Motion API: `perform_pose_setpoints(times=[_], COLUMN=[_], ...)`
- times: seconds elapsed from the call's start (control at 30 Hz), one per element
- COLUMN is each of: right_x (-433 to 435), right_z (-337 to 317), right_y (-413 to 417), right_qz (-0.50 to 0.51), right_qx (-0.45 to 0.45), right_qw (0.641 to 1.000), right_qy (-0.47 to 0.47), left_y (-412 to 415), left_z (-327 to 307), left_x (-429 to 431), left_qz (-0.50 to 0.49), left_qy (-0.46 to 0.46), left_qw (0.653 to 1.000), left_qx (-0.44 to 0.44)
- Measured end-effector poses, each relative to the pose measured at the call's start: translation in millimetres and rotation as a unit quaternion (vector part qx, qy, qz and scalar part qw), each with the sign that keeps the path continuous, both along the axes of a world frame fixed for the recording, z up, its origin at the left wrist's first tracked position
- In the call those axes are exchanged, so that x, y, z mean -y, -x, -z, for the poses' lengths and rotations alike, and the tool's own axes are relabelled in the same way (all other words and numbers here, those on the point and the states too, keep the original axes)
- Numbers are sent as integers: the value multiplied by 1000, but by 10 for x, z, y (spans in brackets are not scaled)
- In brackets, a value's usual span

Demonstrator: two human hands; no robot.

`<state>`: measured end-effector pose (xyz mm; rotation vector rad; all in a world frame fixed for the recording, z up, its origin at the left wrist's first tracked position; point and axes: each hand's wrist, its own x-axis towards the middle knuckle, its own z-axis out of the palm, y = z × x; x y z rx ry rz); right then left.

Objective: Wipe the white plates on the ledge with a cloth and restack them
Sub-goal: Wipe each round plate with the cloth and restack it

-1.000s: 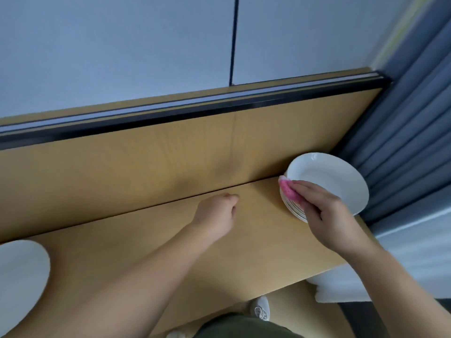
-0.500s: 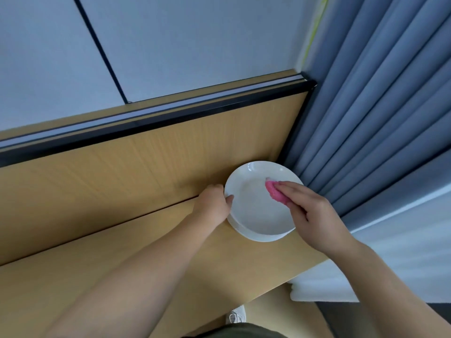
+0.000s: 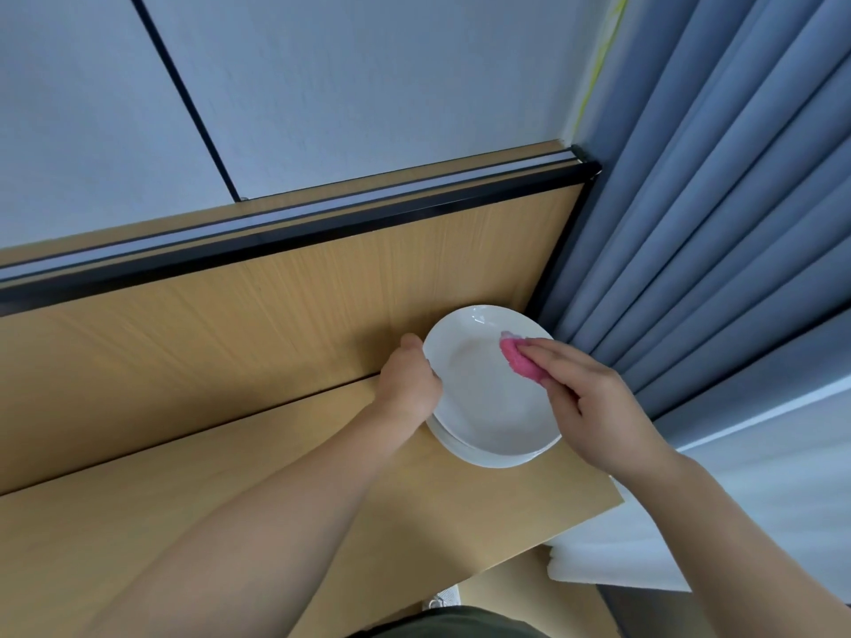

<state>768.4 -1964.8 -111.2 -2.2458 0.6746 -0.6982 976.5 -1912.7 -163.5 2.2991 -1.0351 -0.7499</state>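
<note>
A stack of white plates (image 3: 483, 407) sits at the right end of the wooden ledge (image 3: 276, 499), close to the back panel. My left hand (image 3: 410, 384) grips the left rim of the top plate, fingers curled over its edge. My right hand (image 3: 594, 407) holds a pink cloth (image 3: 518, 359) and presses it onto the upper right of the top plate's inner surface. At least one more plate edge shows beneath the top one.
A wooden back panel (image 3: 276, 324) with a black rail rises behind the ledge. Blue-grey curtains (image 3: 714, 223) hang right beside the plates. The ledge's right edge ends just past the stack, with a white surface (image 3: 621, 559) below it.
The view swung right, so the plate at the far left left the frame. My left hand moved from the bare ledge to the stack's left rim. The cloth went from the rim onto the plate's surface.
</note>
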Motion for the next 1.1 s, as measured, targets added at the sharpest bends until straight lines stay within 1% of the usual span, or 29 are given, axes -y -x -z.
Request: perform_pose_setpoints(times=[0.27,0.5,0.7,0.8,1.1], right_x=[-53,-311,-777,-1060,-1727], right_z=[-199,-256,-154,-103,89], right_y=[-134,-562,-1062,-1290,-1630], right_qz=[4,-23,-50,-69,-104], right_qx=[21,37,49,49,1], right_qw=[1000,997,995,995,994], right_qy=[23,63,65,47,23], left_y=[-178,-628,-1047,-1186,-1353], left_z=[-28,-58,-7,68,540], left_x=[-254,-827,-1499,-1855,-2701], left_qz=[-53,-90,-126,-145,-199], left_qy=[64,91,87,80,34], left_qw=[995,990,986,984,975], left_qx=[-57,-66,-63,-67,-89])
